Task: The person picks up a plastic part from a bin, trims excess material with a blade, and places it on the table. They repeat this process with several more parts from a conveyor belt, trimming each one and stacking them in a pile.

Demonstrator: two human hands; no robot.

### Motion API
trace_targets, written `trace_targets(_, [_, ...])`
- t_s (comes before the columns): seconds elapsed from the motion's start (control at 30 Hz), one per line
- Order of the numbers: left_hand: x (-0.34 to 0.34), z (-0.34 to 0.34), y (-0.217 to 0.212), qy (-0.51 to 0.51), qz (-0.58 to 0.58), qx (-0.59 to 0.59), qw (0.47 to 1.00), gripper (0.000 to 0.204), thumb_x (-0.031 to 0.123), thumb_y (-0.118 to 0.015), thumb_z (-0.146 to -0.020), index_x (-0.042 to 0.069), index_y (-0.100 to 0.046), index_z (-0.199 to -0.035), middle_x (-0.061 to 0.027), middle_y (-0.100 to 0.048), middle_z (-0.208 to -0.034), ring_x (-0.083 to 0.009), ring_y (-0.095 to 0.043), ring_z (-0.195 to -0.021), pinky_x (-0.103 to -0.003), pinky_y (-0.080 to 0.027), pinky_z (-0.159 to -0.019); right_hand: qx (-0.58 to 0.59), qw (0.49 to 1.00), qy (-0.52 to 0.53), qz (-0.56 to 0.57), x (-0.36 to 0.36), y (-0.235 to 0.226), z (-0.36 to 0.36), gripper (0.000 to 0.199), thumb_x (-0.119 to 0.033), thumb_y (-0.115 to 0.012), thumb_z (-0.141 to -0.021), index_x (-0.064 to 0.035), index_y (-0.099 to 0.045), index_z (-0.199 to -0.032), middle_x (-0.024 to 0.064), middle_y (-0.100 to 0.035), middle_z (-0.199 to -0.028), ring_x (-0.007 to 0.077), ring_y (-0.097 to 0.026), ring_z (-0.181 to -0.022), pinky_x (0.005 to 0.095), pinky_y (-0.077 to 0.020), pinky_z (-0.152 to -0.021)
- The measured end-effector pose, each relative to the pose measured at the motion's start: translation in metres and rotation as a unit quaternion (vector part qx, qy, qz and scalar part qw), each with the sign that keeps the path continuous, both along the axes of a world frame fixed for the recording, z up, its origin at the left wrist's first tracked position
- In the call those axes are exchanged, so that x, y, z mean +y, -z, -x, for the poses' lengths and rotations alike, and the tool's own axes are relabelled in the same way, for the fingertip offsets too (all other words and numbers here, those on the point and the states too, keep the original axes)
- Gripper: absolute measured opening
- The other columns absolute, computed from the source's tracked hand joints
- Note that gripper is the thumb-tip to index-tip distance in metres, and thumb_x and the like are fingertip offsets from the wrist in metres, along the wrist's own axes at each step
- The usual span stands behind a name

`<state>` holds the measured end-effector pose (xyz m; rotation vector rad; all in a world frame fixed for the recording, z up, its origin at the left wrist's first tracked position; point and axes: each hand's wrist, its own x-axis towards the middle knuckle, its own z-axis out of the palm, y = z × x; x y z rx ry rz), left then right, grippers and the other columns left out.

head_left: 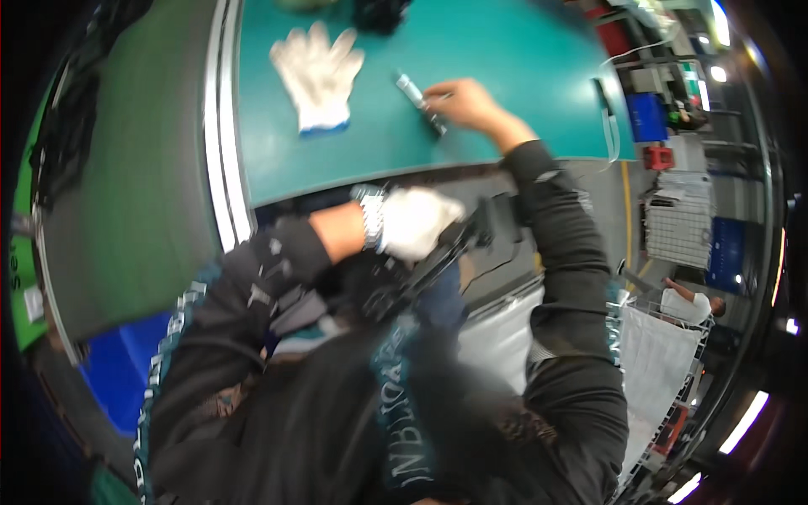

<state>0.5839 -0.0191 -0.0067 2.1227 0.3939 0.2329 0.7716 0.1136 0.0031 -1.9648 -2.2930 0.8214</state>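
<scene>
One slim tube [410, 88] is pinched in our right hand [465, 103], fingers nearly closed; our left hand [419, 224] is white-gloved, its fingers' opening and hold we cannot tell.

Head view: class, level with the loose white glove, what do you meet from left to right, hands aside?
Dark green belt, silver rail, white glove with blue cuff, marker-like stick, blue bin.

A glove [320, 80] flat on the surface [379, 151], a tool [410, 88] right of it, at the right grip [465, 103], the left grip [418, 223] closer in, by the near edge, a conveyor [126, 126] along the surface's left side, another person [686, 305] well off right.
</scene>
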Motion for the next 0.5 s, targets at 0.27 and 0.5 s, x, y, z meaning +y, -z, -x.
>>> trace_targets(0.27, [0.003,-0.003,-0.002,-0.070,0.080,-0.041,0.994,0.034,0.020,-0.070,-0.079,0.008,-0.063,-0.110,-0.0147,-0.070,-0.091,-0.0257,-0.069,-0.081,-0.037,-0.054,-0.067,0.490,0.752,0.436,-0.069,-0.164,-0.010,-0.117,0.051,-0.040,-0.048,-0.099,-0.0029,-0.051,-0.134,0.0119,-0.059,-0.126,0.0242,-0.056,-0.114,0.0381,-0.0420,-0.098])
trace_targets(0.5, [0.006,-0.008,0.016,-0.156,0.187,-0.027,0.969,0.025,0.024,-0.059,-0.088,0.007,-0.063,-0.106,-0.0147,-0.067,-0.087,-0.0270,-0.067,-0.081,-0.038,-0.053,-0.071,0.804,0.441,0.399,0.005,-0.296,0.023,-0.035,0.053,-0.042,-0.040,-0.102,-0.0027,-0.047,-0.137,0.0120,-0.058,-0.129,0.0292,-0.054,-0.119,0.0447,-0.0374,-0.107])
